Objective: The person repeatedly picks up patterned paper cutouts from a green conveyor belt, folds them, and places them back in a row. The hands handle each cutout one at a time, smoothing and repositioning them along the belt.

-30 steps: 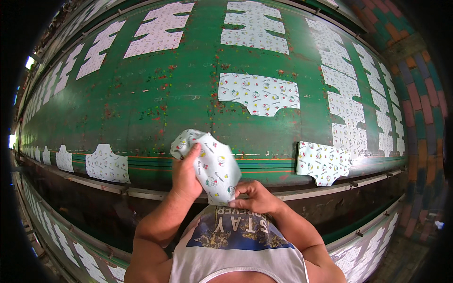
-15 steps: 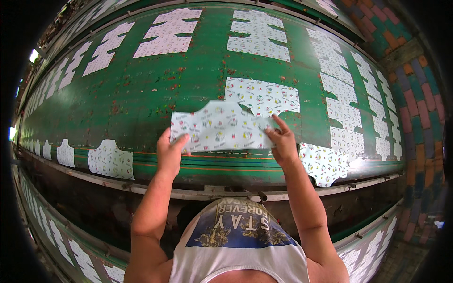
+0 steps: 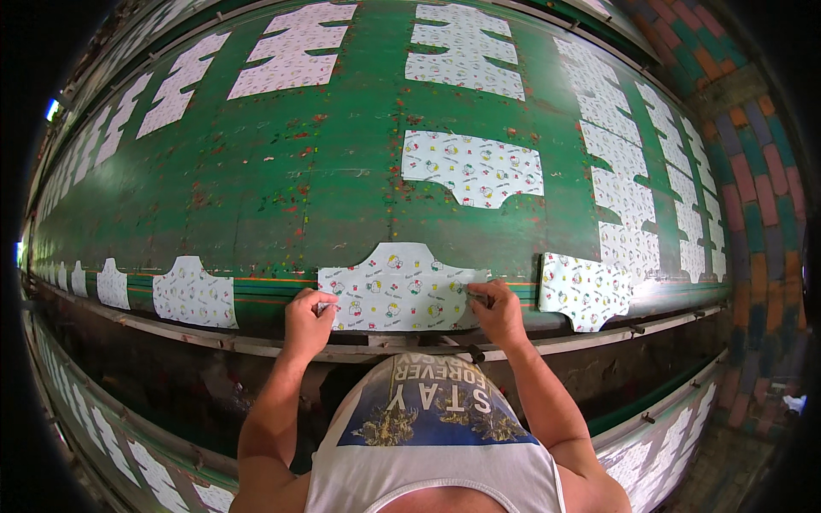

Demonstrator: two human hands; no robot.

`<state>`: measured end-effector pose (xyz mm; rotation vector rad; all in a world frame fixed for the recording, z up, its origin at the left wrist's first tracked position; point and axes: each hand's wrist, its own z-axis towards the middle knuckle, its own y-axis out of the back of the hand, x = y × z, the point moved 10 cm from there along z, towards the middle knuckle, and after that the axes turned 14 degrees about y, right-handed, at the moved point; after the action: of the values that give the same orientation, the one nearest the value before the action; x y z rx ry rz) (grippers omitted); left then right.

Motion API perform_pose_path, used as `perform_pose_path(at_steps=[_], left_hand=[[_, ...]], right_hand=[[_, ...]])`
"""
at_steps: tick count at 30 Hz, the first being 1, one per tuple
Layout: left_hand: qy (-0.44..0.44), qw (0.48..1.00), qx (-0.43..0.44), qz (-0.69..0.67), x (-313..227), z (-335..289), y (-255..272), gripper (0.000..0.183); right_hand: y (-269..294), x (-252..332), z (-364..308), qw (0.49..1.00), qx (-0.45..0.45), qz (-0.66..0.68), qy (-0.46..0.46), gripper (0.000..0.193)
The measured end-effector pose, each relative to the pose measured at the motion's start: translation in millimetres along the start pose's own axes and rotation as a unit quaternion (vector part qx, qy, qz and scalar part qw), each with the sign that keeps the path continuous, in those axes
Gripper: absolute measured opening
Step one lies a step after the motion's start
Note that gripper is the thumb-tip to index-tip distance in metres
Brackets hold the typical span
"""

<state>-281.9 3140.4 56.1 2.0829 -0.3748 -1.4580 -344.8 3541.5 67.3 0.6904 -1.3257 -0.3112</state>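
Note:
A white printed fabric piece (image 3: 395, 291), cut with a raised middle on its far edge, lies along the near edge of the long green table (image 3: 248, 188). My left hand (image 3: 308, 321) pinches its left side, and my right hand (image 3: 499, 312) pinches the right side. Just right of my right hand, a stack of similar pieces (image 3: 586, 289) sits at the table edge. Farther up, another stack-like printed piece (image 3: 479, 168) rests with its narrow part toward me. To the left, a matching single piece (image 3: 194, 291) lies flat in the same near row.
Printed pieces (image 3: 466, 51) lie in columns across the far side, with more (image 3: 620, 171) at the right. A metal rail (image 3: 205, 332) runs along the near edge. Coloured brick paving (image 3: 753, 205) is beyond the right end; other tables stand behind and across.
Both hands have come down and toward me, bringing the fabric piece from the air onto the table's near edge. The far stack, partly covered before, now shows fully.

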Motion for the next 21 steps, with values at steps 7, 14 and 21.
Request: perform_pose_path(at_steps=[7,14,21], left_hand=[[-0.011,1.0,-0.011,0.007,-4.7,-12.4,4.1,0.04],[-0.007,1.0,-0.003,-0.005,-1.1,-16.1,3.1,0.047],[-0.013,1.0,-0.002,0.002,-2.7,-21.5,0.4,0.049]], right_hand=[[-5.1,5.5,-13.5,0.999,0.024,0.009,-0.034,0.034],[-2.9,7.2,-18.0,1.0,0.001,-0.017,0.004,0.035],[-0.9,8.3,-26.2,0.999,-0.019,-0.042,0.015,0.037]])
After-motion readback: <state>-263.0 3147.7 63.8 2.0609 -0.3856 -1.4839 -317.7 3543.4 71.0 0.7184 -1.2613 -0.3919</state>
